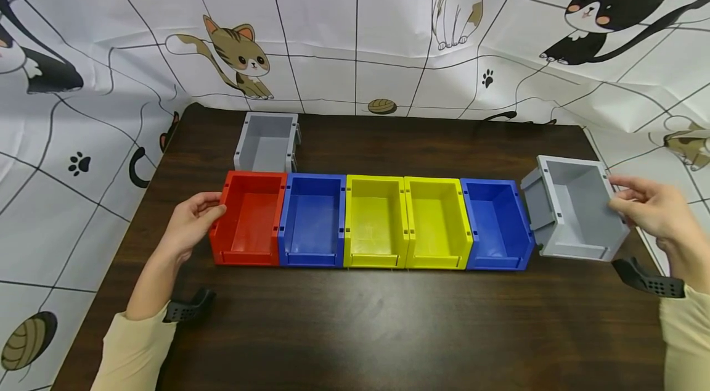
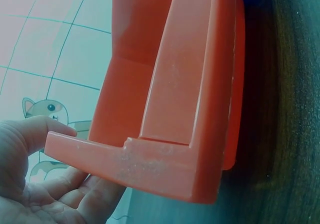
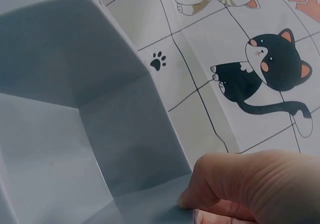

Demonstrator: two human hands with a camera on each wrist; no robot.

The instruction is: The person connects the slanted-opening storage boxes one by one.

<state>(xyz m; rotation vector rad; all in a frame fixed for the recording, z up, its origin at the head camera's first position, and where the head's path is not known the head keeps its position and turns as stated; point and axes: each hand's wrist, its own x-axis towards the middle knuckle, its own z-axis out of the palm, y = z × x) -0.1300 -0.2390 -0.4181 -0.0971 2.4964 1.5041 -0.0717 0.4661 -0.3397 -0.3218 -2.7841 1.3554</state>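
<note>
My left hand point(image 1: 191, 224) grips the left side wall of a red storage bin point(image 1: 252, 218), thumb at its rim and the other fingers outside, as the left wrist view shows. At the other end, my right hand point(image 1: 651, 206) pinches the right wall of a grey storage bin point(image 1: 577, 212). Its thumb lies inside that wall, the other fingers outside. This grey bin leans at an angle. Between the two stand a blue bin point(image 1: 313, 218), two yellow bins point(image 1: 377, 218) point(image 1: 435, 218) and another blue bin point(image 1: 495, 218), side by side in one row.
A second grey bin point(image 1: 269, 138) stands behind the red one on the dark wooden table point(image 1: 360, 323). A white cat-printed cloth point(image 1: 322, 27) hangs along the back and left. Black straps point(image 1: 188, 308) are on both wrists.
</note>
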